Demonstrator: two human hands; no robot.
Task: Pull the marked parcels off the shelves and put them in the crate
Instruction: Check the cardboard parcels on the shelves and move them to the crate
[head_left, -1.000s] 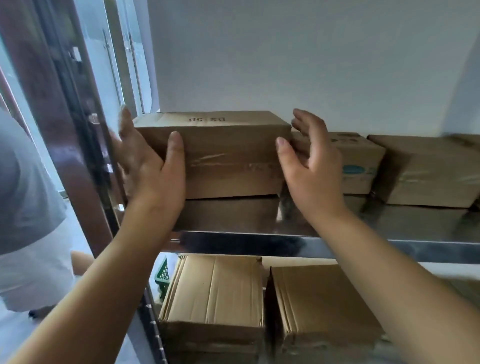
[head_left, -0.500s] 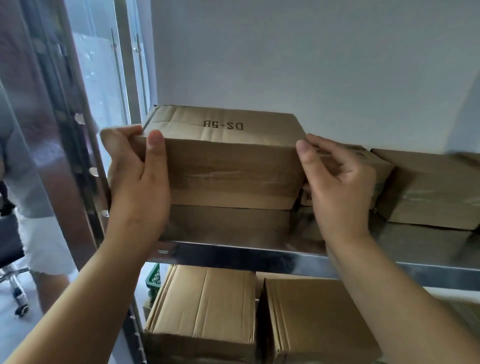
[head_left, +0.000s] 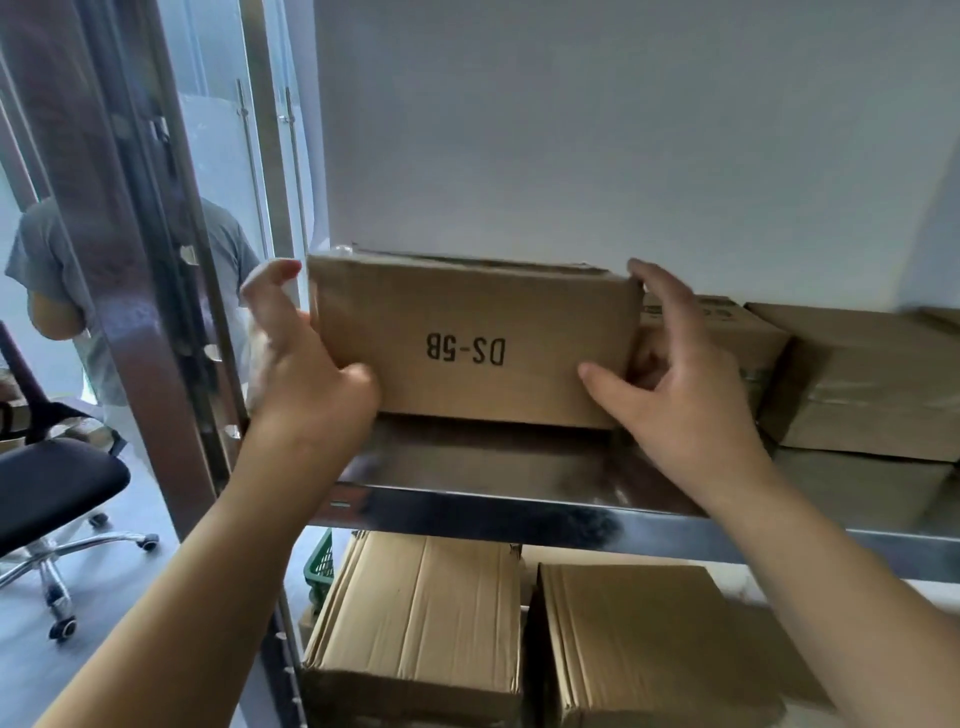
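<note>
Room: white wall (head_left: 597, 130) behind a steel shelving unit; glass doors with long handles (head_left: 249, 156) at the left rear.
Upper shelf: polished steel shelf (head_left: 519, 506), its front lip reflecting the boxes above it.
Marked parcel: brown cardboard parcel (head_left: 472, 338) printed "DS-5B", the print upside down on the face turned toward the camera; it sits at the left end of the upper shelf, tipped up with its lower edge close to the steel.
Left hand: left hand (head_left: 306, 374) is at the parcel's left end, thumb pressed on the lower front face, fingers curled round the left side; the grip is closed on the parcel.
Right hand: right hand (head_left: 675, 395) is at the parcel's right end, thumb on the lower front face, fingers curled round the right edge; this grip is also closed on the parcel.
Arms: both forearms reach up from the bottom corners, wrists just above the shelf lip.
Neighbouring boxes: smaller box (head_left: 711, 338) just right of the parcel, then a larger box (head_left: 872, 389) further right.
Lower shelf: two flat cardboard boxes (head_left: 421, 618) side by side.
Crate: corner of a green crate (head_left: 321, 564) behind the lower boxes, at the left.
Surroundings: brown upright post (head_left: 104, 260), black office chair (head_left: 47, 483), a person in a grey shirt (head_left: 47, 249) beyond.
</note>
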